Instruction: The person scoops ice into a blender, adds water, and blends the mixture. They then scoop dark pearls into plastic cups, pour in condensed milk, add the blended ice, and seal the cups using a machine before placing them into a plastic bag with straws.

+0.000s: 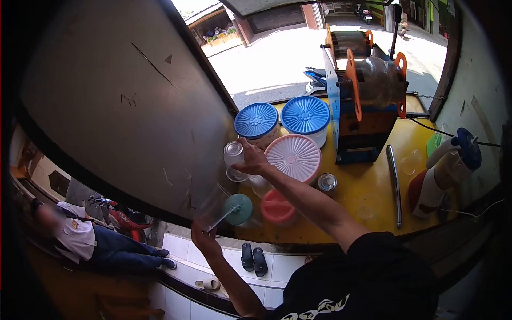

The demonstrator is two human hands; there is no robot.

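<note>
My right hand (253, 159) is closed on a clear glass (233, 153), its base facing the camera, beside the pink ribbed lid (293, 158) of a large tub. Lower down, my left hand (205, 237) grips a clear, partly blurred container (209, 216) near the counter's left edge. A thin stick-like thing (226, 214) slants from this container across the round green lid (238, 208). Close by on the yellow counter is a red-lidded container (277, 207).
Two blue-lidded tubs (256, 120) stand at the back. Right of them are a cup-sealing machine (368, 90), an open can (327, 182), a metal rod (394, 186) and a blender (440, 176). A grey panel (122, 106) borders the left. A person (101, 240) is beyond it.
</note>
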